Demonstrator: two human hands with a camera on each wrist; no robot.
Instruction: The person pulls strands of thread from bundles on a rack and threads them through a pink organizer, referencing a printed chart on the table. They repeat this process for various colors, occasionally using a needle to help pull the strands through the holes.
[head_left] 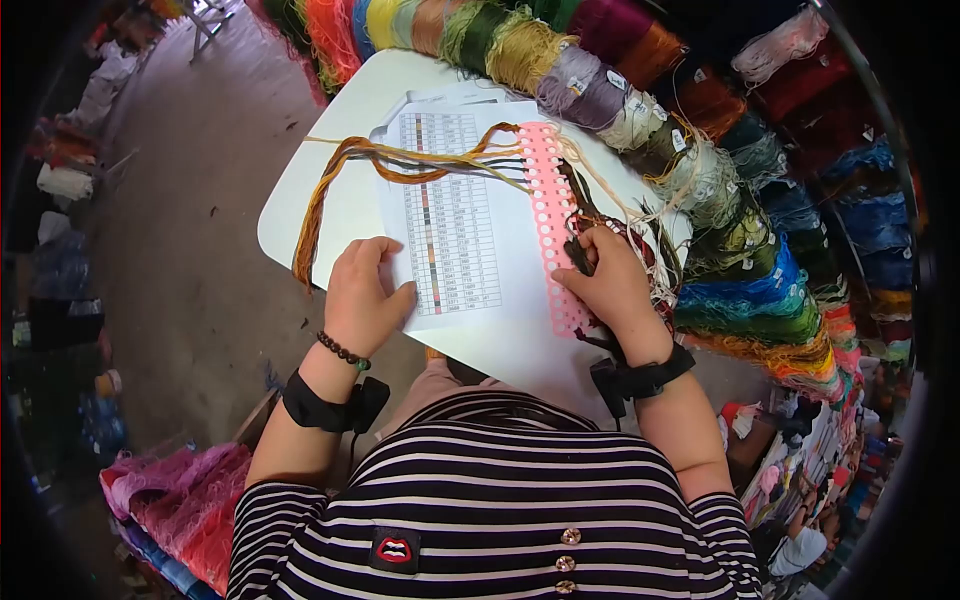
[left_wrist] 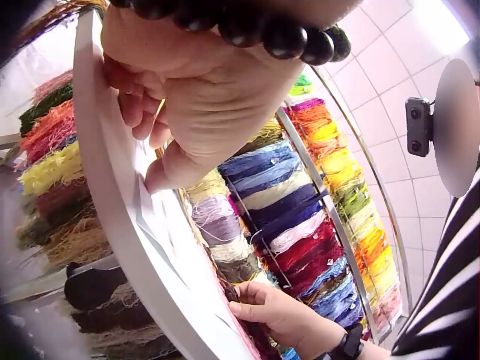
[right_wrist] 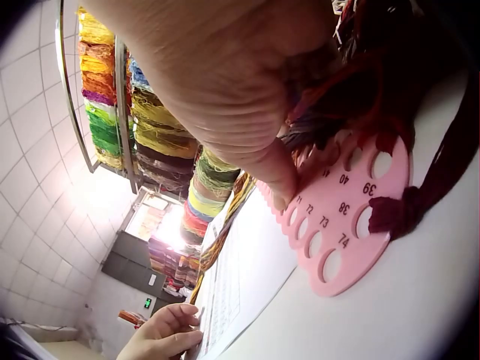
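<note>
A pink card with numbered holes lies on a printed chart on the white table. Brown and gold threads hang from its upper part across the chart; dark red threads are knotted in an edge hole. The right hand pinches dark thread at the card's right edge, its thumb on the card in the right wrist view. At the chart's left edge rests the left hand, fingers relaxed, holding nothing; in the left wrist view this hand is over the table edge.
Rows of coloured thread bundles line the table's far and right sides. Pink and red skeins lie at the lower left. Grey floor stretches left of the white table.
</note>
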